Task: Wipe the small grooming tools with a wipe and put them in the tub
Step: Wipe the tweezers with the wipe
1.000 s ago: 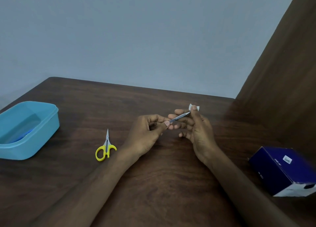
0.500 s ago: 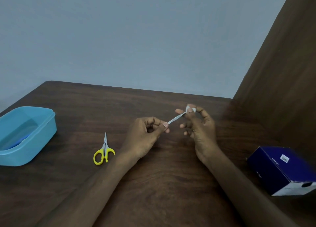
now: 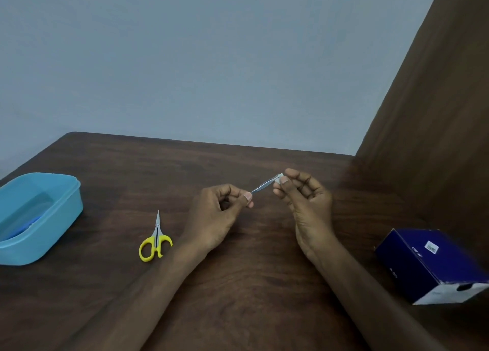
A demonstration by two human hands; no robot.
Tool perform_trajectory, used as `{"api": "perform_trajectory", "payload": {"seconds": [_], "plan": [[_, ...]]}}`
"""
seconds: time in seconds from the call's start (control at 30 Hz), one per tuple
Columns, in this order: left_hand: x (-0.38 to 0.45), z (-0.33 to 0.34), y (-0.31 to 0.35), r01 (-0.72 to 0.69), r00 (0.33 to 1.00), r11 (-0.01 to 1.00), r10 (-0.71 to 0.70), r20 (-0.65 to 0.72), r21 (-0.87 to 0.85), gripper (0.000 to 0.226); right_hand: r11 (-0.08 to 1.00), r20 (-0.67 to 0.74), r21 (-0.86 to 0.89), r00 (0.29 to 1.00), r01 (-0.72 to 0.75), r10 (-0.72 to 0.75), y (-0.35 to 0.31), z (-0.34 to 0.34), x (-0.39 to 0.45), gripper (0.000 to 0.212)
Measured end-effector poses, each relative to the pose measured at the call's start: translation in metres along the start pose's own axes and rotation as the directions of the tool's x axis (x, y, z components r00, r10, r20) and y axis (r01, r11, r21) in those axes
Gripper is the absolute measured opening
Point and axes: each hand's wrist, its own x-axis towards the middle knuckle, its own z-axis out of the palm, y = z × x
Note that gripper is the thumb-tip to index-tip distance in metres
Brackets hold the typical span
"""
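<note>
**Thin metal tool pinched between both your hands**

You are holding a slim metal tool (image 3: 264, 185) above the table (image 3: 238, 284). Your left hand (image 3: 217, 218) is pinching its near end; your right hand (image 3: 307, 205) is gripping a small white wipe (image 3: 280, 178) around its far end, hiding the tip. Scissors (image 3: 156, 241) are lying left. The tub (image 3: 50, 234) is cut off at the edge, its contents unclear. A blue box (image 3: 434, 263) is sitting right.

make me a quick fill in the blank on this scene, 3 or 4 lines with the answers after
1. The left hand pinches one end of a thin metal tool; the right hand pinches a white ____ round the other end.
2. The scissors on the table have ____ handles.
3. The tub is light ____.
4. The dark blue box lies nearest the ____ hand.

Answers: wipe; yellow; blue; right
</note>
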Motion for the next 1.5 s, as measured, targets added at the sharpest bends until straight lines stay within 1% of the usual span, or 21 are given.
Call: {"api": "perform_trajectory", "payload": {"seconds": [0.13, 0.27, 0.47, 0.63, 0.77, 0.9, 1.03, 1.13, 1.3, 1.4, 1.5], "plan": [[0.0, 0.0, -0.001, -0.029, 1.0, 0.999, 0.029, 0.005, 0.04, 0.021, 1.0, -0.027, 0.016, 1.0, -0.002, 0.002, 0.0, 0.001, -0.001, 0.019], [-0.001, 0.0, 0.0, -0.035, 0.999, 0.998, 0.034, 0.011, 0.056, 0.02, 1.0, -0.048, -0.024, 0.999, 0.011, -0.013, -0.001, 0.0, -0.002, 0.018], [-0.002, 0.001, 0.001, -0.041, 0.999, 0.996, 0.041, -0.002, 0.082, 0.02, 0.998, -0.007, 0.053, 0.999, -0.042, 0.042, -0.003, 0.002, -0.005, 0.016], [-0.002, 0.0, 0.001, -0.043, 0.999, 0.993, 0.045, -0.012, 0.108, 0.02, 0.998, 0.023, 0.008, 0.998, -0.054, 0.054, -0.003, 0.002, -0.008, 0.022], [-0.002, 0.001, 0.002, -0.052, 0.999, 0.988, 0.052, 0.004, 0.148, 0.02, 0.999, 0.012, -0.024, 0.999, -0.042, 0.043, -0.002, 0.001, -0.007, 0.026], [-0.002, 0.0, 0.003, -0.051, 0.998, 0.986, 0.054, -0.013, 0.157, 0.02, 0.995, 0.064, -0.003, 0.993, -0.097, 0.097, -0.003, 0.003, -0.01, 0.029], [-0.001, 0.0, 0.004, -0.038, 0.998, 0.984, 0.046, -0.042, 0.176, 0.02, 0.988, 0.105, -0.061, 0.984, -0.14, 0.146, -0.003, 0.005, -0.013, 0.032], [-0.002, 0.001, 0.006, -0.037, 0.998, 0.982, 0.046, -0.044, 0.183, 0.02, 0.984, 0.099, -0.073, 0.98, -0.165, 0.172, -0.003, 0.004, -0.012, 0.031], [-0.003, 0.0, 0.006, -0.044, 0.998, 0.984, 0.05, -0.029, 0.175, 0.021, 0.982, 0.057, -0.012, 0.98, -0.19, 0.191, -0.004, 0.002, -0.011, 0.026], [-0.004, -0.001, 0.006, -0.047, 0.998, 0.983, 0.054, -0.034, 0.175, 0.02, 0.972, 0.119, -0.061, 0.965, -0.228, 0.234, -0.003, 0.003, -0.015, 0.026], [-0.004, -0.001, 0.006, -0.04, 0.999, 0.985, 0.045, -0.029, 0.166, 0.02, 0.97, 0.124, -0.109, 0.965, -0.218, 0.231, -0.004, 0.005, -0.016, 0.026]]}}
